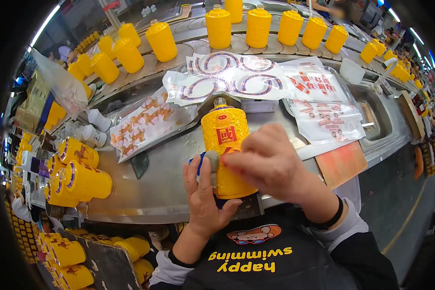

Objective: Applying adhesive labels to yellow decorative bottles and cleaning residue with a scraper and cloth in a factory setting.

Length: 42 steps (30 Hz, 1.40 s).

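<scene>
In front of me a yellow bottle (225,126) with a textured surface leans back against a metal rest, its clear neck pointing away. Red character decals (225,136) run down its front. My left hand (204,202) is at the bottle's lower left side, its fingers around a small grey pad with a blue edge (210,162), the thumb near the base. Over the lower decal, my right hand (275,164) has its fingers curled, the slightly blurred fingertips pressed to the red mark. Whether anything is between them is hidden.
Decal sheets (237,79) lie behind the bottle, with an orange-patterned sheet (150,121) to the left. Yellow bottles (218,29) line the conveyor at the back. More finished bottles (89,181) stand at left. A sink (379,123) and an orange-stained board (340,163) are at right.
</scene>
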Each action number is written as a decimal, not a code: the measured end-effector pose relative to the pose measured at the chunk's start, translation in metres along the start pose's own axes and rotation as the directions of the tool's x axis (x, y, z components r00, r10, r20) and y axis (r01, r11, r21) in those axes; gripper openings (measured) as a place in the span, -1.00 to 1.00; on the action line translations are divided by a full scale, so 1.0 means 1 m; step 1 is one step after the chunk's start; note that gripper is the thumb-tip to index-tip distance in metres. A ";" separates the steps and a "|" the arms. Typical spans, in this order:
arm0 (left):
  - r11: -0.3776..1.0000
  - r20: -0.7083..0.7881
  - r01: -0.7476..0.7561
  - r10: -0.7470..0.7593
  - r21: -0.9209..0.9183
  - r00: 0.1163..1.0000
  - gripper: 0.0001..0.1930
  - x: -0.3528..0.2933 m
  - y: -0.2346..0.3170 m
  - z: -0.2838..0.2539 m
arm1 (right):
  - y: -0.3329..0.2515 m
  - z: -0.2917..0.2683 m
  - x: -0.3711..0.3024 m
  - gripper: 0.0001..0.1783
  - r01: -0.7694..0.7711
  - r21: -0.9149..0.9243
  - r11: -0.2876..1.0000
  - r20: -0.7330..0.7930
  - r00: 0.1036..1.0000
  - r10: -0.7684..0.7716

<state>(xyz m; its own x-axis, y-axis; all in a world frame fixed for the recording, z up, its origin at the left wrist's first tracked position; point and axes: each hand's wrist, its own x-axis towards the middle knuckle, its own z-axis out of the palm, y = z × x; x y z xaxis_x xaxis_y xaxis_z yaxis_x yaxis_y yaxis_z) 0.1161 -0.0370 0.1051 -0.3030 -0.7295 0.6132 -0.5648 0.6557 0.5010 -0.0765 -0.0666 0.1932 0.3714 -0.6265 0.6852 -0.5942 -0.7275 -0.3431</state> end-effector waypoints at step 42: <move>0.918 0.039 0.165 -0.161 -0.361 0.986 0.08 -0.006 -0.005 0.027 | 0.242 -0.197 -0.103 -0.80 -0.456 -0.698 0.552 0.348 0.458 0.818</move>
<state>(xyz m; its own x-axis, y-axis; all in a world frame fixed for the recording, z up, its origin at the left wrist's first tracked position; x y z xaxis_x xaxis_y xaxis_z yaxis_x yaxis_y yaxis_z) 0.0999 -0.0411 0.0827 -0.2377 -0.8328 0.4999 -0.2915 0.5521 0.7812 -0.3991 -0.1228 0.1668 -0.0677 -0.9794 -0.1903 -0.9954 0.0792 -0.0536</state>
